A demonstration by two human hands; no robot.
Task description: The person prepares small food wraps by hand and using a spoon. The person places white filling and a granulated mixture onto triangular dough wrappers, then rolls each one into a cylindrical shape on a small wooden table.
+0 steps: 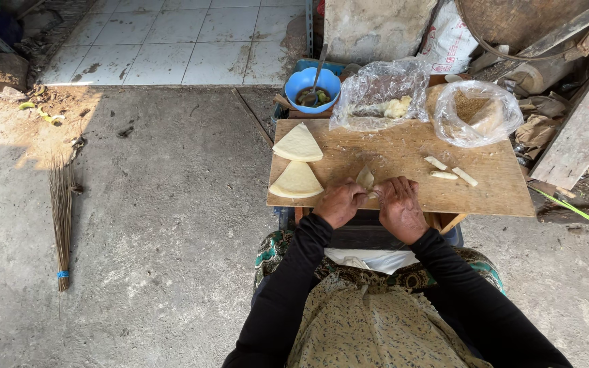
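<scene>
Head view: both hands fold a wrapper at the board's near edge.
Wrapper [365,178] stands point-up between left hand [339,202] and right hand [399,206], both pinching it; the left is nearer. Two wrapper stacks [297,163] lie left, three rolls [448,171] right on the board [403,153].

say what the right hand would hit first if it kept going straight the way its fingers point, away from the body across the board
Probably the thin wrapper piece that the right hand and left hand are already pinching; beyond it lies bare wooden board, then the plastic bag.
</scene>
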